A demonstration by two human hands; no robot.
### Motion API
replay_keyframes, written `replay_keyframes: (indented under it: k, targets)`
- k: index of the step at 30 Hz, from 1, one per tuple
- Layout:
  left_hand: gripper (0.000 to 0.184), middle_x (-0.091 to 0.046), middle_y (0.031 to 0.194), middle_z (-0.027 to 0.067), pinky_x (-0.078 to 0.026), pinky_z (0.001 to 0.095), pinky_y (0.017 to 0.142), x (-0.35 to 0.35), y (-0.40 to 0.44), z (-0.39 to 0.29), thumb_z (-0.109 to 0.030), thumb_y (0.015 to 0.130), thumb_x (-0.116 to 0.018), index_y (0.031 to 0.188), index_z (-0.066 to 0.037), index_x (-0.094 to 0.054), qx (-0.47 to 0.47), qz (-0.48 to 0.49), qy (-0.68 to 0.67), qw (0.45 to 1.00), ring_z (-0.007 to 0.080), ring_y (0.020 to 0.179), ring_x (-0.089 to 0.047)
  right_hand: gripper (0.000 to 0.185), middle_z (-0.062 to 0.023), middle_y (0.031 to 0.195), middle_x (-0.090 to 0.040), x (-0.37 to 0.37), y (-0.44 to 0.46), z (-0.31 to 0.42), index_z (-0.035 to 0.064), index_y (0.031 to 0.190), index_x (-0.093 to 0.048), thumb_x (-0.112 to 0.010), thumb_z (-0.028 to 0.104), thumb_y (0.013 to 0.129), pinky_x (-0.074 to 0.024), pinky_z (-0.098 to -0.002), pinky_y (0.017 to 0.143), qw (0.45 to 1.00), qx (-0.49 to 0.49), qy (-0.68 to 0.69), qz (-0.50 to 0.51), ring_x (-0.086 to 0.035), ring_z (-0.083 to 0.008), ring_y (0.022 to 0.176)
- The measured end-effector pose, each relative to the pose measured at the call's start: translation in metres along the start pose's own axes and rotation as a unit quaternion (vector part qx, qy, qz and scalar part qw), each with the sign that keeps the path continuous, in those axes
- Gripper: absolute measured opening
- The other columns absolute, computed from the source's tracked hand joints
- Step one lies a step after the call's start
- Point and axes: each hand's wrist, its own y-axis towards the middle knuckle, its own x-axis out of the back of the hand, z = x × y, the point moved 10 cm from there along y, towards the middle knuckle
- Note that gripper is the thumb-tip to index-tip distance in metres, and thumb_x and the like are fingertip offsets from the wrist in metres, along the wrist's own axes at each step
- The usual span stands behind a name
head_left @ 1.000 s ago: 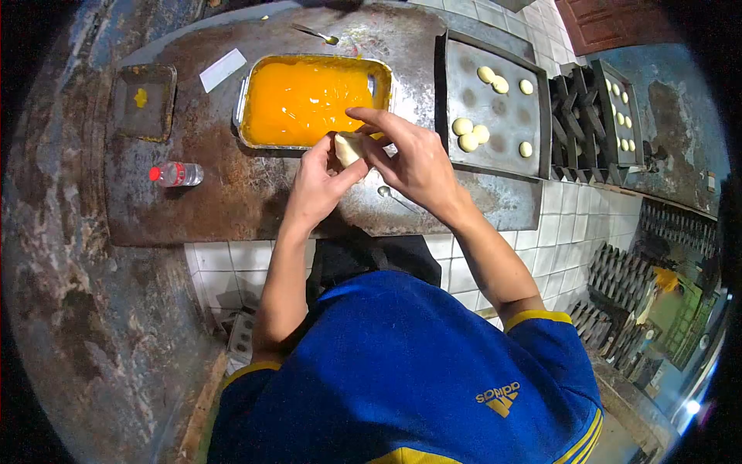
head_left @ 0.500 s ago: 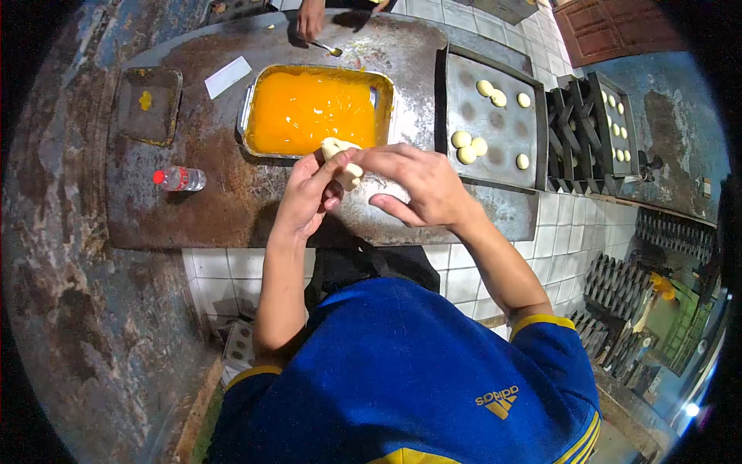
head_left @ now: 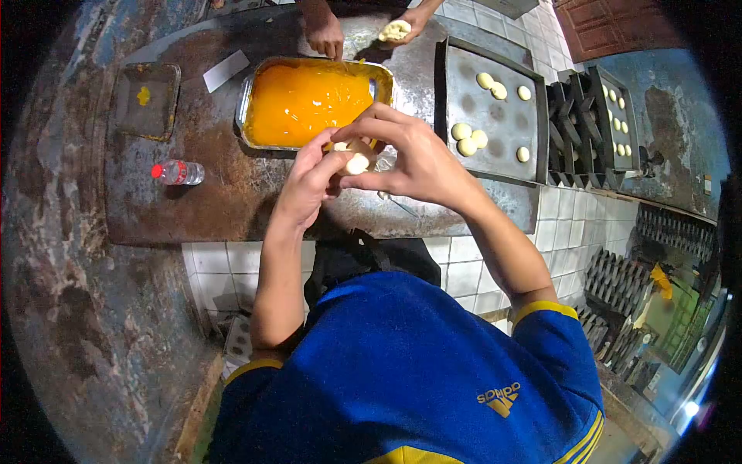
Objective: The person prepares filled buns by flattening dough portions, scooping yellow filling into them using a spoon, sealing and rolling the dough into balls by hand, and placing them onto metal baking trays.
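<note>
A pale piece of dough (head_left: 357, 163) is held up between my two hands, just in front of the tray of orange filling (head_left: 294, 104). My left hand (head_left: 308, 184) is closed round it from the left, thumb on top. From the right, my right hand (head_left: 417, 158) curves its fingers and thumb around the same dough; its fingertips partly hide it. On the table below my right hand lies a spoon (head_left: 400, 205), its bowl end partly covered. The filling looks glossy and wet.
Dough balls (head_left: 467, 139) sit on a dark baking tray (head_left: 498, 69) at right, beside stacked trays (head_left: 576, 139). A red-capped bottle (head_left: 179, 173), a small pan (head_left: 160, 116) and a white card (head_left: 226, 71) are at left. Across the table, a co-worker's hand (head_left: 416, 23) holds dough (head_left: 395, 31); the other hand (head_left: 325, 35) reaches the filling.
My right hand has closed in round the dough, its thumb now up against it. The co-worker's hand with the spoon has moved to the filling tray; their other hand now shows dough.
</note>
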Motion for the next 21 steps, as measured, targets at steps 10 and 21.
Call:
replay_keyframes:
  k: [10, 21]
  targets:
    - [0.039, -0.060, 0.103, -0.0039, -0.035, 0.0182, 0.057, 0.005, -0.004, 0.011, -0.024, 0.104, -0.056, 0.140, -0.009, -0.055, 0.007, -0.002, -0.096, 0.995, 0.0014, 0.075, -0.047, 0.031, -0.0120, 0.098, -0.074, 0.005, -0.009, -0.017, 0.0098, 0.115, -0.083, -0.086, 0.025, 0.088, -0.0553, -0.0363, 0.081, 0.990, -0.034, 0.114, -0.076, -0.071, -0.0231, 0.089]
    - [0.034, -0.067, 0.107, 0.0008, -0.050, 0.0229, 0.074, 0.001, -0.008, -0.004, -0.023, 0.100, -0.067, 0.127, -0.003, -0.063, -0.077, -0.058, -0.064, 0.993, 0.0062, 0.090, -0.062, 0.082, -0.0212, 0.135, -0.063, 0.020, -0.014, 0.005, 0.0136, 0.157, -0.048, -0.082, 0.043, 0.089, -0.0565, -0.0484, 0.096, 0.995, -0.082, 0.004, -0.062, -0.067, -0.0413, 0.116]
